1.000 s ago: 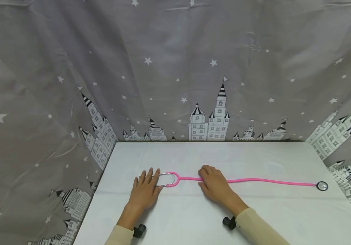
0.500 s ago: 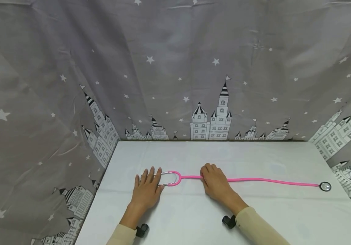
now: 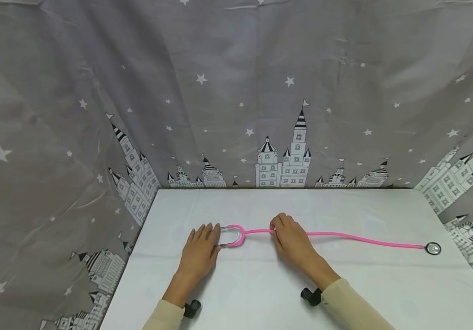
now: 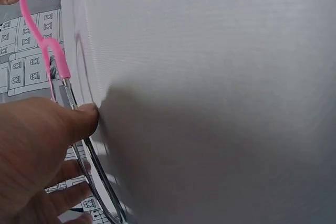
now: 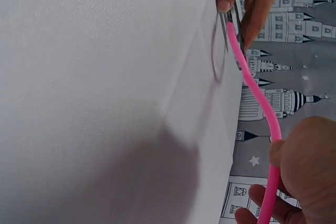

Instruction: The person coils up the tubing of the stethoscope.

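A pink stethoscope (image 3: 343, 235) stretches left to right over a white table. My left hand (image 3: 197, 256) grips its metal ear tubes (image 4: 100, 174) at the left end, thumb on the near tube and fingers at the far side. Farther right, my right hand (image 3: 296, 240) pinches the pink tubing (image 5: 266, 109) between thumb and fingers. Shadows beneath in both wrist views show this left part raised off the surface. The round chest piece (image 3: 433, 248) lies on the table at the far right. Earpieces are hidden behind the left hand in the head view.
The white table (image 3: 253, 293) reaches back to a grey curtain (image 3: 228, 91) printed with stars and castles, which also hangs at both sides. Black wrist cameras sit below the left wrist (image 3: 192, 308) and the right wrist (image 3: 311, 297).
The left hand has gone from lying flat over the ear tubes to gripping them. The right fingers have curled round the tubing. Both hands have lifted the stethoscope's left part slightly.
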A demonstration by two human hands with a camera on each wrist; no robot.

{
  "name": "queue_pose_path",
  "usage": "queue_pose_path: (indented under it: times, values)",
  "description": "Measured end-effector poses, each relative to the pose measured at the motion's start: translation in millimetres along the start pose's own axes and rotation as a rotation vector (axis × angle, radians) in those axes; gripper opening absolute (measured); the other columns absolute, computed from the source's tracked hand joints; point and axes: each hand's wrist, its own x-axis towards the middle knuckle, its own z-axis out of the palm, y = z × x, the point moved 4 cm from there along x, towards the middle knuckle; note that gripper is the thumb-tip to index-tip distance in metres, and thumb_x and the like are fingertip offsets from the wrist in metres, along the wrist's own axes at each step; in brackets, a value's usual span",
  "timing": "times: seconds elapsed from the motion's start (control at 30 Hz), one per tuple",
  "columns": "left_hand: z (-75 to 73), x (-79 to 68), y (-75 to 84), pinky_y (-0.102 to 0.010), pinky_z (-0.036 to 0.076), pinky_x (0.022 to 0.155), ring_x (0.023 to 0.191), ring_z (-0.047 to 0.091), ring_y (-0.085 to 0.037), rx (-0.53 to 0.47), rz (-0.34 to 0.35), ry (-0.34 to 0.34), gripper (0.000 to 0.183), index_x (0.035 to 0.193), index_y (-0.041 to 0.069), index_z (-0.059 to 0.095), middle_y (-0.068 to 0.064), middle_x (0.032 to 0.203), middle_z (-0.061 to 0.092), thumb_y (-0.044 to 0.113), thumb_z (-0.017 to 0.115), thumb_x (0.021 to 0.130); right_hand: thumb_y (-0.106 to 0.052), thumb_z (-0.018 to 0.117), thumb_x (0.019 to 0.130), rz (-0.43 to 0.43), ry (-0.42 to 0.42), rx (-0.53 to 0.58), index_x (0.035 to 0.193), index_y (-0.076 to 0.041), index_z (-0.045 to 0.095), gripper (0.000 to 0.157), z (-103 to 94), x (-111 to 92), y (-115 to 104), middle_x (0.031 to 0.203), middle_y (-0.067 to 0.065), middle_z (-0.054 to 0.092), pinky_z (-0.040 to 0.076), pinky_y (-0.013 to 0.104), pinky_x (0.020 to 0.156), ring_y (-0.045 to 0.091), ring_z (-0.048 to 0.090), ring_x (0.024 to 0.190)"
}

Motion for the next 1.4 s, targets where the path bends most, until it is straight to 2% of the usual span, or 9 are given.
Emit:
queue_pose_path:
  times: [0.13,0.23,0.3,0.4,0.63,0.87,1.07,1.27,1.4]
  values:
    - [-1.2,0.1,1.3,-0.057,0.048,0.119,0.130,0.066,-0.036,0.009,0.041,0.074,0.061,0.153,0.012,0.060,-0.015,0.138,0.069,0.025,0.082,0.097,-0.018,0.070,0.105,0.017,-0.011,-0.003,0.110,-0.013,0.063,0.010,-2.3,-1.3,1.9,0.109,0.003,0.061,0.055,0.038,0.081,0.022,0.060,0.095]
    - [-1.4,-0.3,2.3,-0.046,0.059,0.101,0.112,0.068,-0.029,0.037,0.075,0.110,0.059,0.148,0.012,0.063,-0.010,0.125,0.070,0.021,0.085,0.094,-0.016,0.072,0.103,0.024,-0.008,-0.004,0.110,-0.012,0.064,0.011,-3.6,-2.5,4.3,0.106,0.003,0.062,0.055,0.037,0.078,0.021,0.060,0.091]
    - [0.5,-0.8,2.3,-0.040,0.060,0.087,0.105,0.066,-0.025,0.060,0.097,0.113,0.057,0.147,0.012,0.063,-0.008,0.120,0.068,0.018,0.085,0.094,-0.016,0.073,0.103,0.034,-0.021,-0.005,0.109,-0.012,0.064,0.012,-3.9,-3.1,6.5,0.102,0.002,0.062,0.055,0.036,0.076,0.019,0.058,0.085]
    - [3.8,-2.6,1.8,-0.035,0.058,0.078,0.099,0.061,-0.022,0.073,0.134,0.111,0.055,0.147,0.012,0.063,-0.006,0.116,0.066,0.013,0.083,0.095,-0.017,0.072,0.103,0.063,-0.057,0.000,0.109,-0.013,0.062,0.012,-4.0,-3.8,10.6,0.092,-0.002,0.063,0.052,0.033,0.072,0.015,0.054,0.076]
    - [3.2,-4.0,2.7,-0.031,0.055,0.073,0.080,0.058,-0.015,0.002,0.231,0.150,0.049,0.143,0.011,0.065,-0.002,0.106,0.066,0.014,0.082,0.097,-0.019,0.072,0.104,0.117,-0.106,0.012,0.108,-0.015,0.060,0.014,-8.1,-8.6,22.6,0.076,-0.006,0.061,0.045,0.028,0.062,0.011,0.048,0.063]
    - [-3.9,-5.4,5.2,-0.031,0.056,0.077,0.082,0.058,-0.013,-0.050,0.260,0.142,0.051,0.146,0.009,0.065,0.002,0.102,0.069,0.015,0.080,0.098,-0.016,0.074,0.102,0.136,-0.126,0.024,0.112,-0.014,0.065,0.014,-14.0,-16.4,36.3,0.083,-0.003,0.069,0.052,0.032,0.068,0.012,0.055,0.069]
    - [-4.4,-6.6,6.0,-0.032,0.057,0.080,0.086,0.062,-0.014,-0.082,0.302,0.196,0.052,0.145,0.009,0.066,0.002,0.101,0.069,0.013,0.082,0.096,-0.014,0.075,0.101,0.126,-0.095,0.023,0.105,-0.013,0.068,0.009,-17.9,-19.4,41.9,0.083,-0.003,0.068,0.054,0.035,0.072,0.012,0.055,0.071]
    - [-4.8,-5.8,10.8,-0.033,0.057,0.083,0.088,0.062,-0.015,-0.116,0.316,0.192,0.052,0.144,0.010,0.067,0.003,0.099,0.069,0.012,0.083,0.095,-0.015,0.075,0.101,0.077,-0.015,-0.009,0.105,-0.011,0.067,0.010,-24.0,-17.8,41.2,0.084,-0.002,0.067,0.051,0.036,0.072,0.014,0.056,0.074]
    - [-5.9,-4.8,15.8,-0.032,0.056,0.081,0.085,0.059,-0.015,-0.124,0.341,0.204,0.049,0.141,0.009,0.070,0.003,0.095,0.067,0.010,0.084,0.094,-0.017,0.072,0.104,0.046,-0.006,0.015,0.109,-0.011,0.067,0.010,-29.8,-15.0,37.9,0.090,-0.002,0.068,0.053,0.037,0.077,0.015,0.057,0.079]
